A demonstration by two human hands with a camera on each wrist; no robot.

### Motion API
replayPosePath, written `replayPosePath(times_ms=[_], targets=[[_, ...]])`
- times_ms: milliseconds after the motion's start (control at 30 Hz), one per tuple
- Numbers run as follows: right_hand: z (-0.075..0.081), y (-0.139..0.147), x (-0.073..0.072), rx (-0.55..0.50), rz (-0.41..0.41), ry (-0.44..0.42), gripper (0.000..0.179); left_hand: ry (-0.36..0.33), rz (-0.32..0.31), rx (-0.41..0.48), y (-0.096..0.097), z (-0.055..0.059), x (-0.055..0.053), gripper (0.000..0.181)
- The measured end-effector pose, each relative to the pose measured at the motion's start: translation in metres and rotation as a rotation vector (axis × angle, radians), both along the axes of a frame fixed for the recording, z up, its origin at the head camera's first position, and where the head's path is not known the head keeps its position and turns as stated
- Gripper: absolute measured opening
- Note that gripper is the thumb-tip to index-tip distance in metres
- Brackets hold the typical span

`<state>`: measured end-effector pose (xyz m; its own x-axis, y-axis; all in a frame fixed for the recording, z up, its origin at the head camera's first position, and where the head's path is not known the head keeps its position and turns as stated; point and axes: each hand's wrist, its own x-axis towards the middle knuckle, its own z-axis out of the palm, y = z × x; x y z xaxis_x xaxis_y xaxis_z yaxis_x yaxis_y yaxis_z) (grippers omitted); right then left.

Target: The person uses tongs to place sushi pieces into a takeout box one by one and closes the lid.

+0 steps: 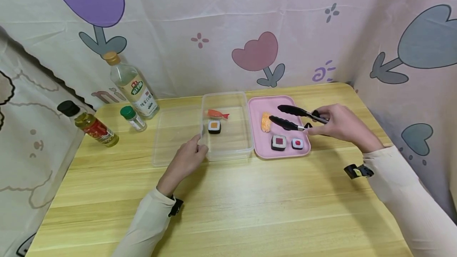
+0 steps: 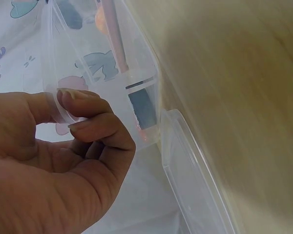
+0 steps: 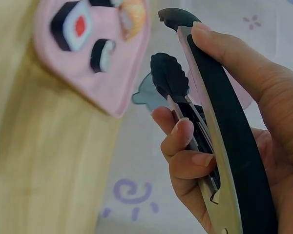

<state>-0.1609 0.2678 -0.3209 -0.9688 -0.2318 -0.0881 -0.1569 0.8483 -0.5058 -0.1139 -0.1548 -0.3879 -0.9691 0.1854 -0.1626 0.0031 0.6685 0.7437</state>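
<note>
My left hand (image 1: 186, 158) pinches the rim of a clear plastic container (image 1: 228, 156) at its left front corner, thumb against a finger in the left wrist view. Inside lie a shrimp piece (image 1: 216, 113) and a sushi roll with an orange centre (image 1: 214, 127). My right hand (image 1: 340, 124) grips black-tipped tongs (image 3: 229, 122), their tips spread apart and holding nothing, over a pink tray (image 1: 262, 152). The tray bears an orange-topped sushi (image 1: 265, 122), a larger dark-red-centred roll (image 1: 278, 142) and a small red-centred roll (image 1: 297, 143). Another small dark-and-white piece (image 3: 101, 54) shows in the right wrist view.
Left of the container lies a clear lid (image 1: 175, 130). Further left stand a green-capped shaker (image 1: 133, 119), a tall clear bottle (image 1: 135, 86) and a black-capped oil bottle (image 1: 91, 126). A patterned cloth (image 1: 214, 3) hangs behind the wooden table (image 1: 250, 209).
</note>
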Motion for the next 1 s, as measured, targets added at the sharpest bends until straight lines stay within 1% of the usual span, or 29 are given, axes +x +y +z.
replayPosePath(times_ms=[167, 200, 300, 400, 567, 667, 800, 1000], targets=[[-0.011, 0.009, 0.004, -0.005, -0.023, -0.008, 0.074, -0.003, 0.001, -0.002, 0.000, 0.000, 0.000, 0.054], [-0.013, 0.010, 0.005, -0.005, -0.023, -0.006, 0.070, -0.003, 0.001, -0.001, 0.000, 0.000, 0.000, 0.054], [-0.019, 0.016, 0.006, -0.008, -0.019, 0.001, 0.069, -0.001, -0.001, 0.000, 0.000, 0.000, 0.000, 0.051], [-0.024, 0.019, 0.007, -0.013, -0.016, 0.003, 0.064, 0.001, -0.003, 0.004, 0.000, 0.000, 0.000, 0.048], [-0.030, 0.022, 0.010, -0.022, -0.026, 0.001, 0.056, -0.004, -0.003, 0.008, -0.001, 0.000, 0.000, 0.047], [-0.034, 0.024, 0.011, -0.026, -0.033, -0.001, 0.060, -0.005, -0.002, 0.013, -0.001, 0.000, 0.000, 0.044], [-0.037, 0.025, 0.012, -0.034, -0.033, -0.007, 0.067, 0.004, -0.003, 0.017, 0.000, 0.000, 0.000, 0.035], [-0.040, 0.025, 0.013, -0.024, -0.032, 0.002, 0.067, 0.011, -0.003, 0.017, 0.000, -0.001, 0.000, 0.028]])
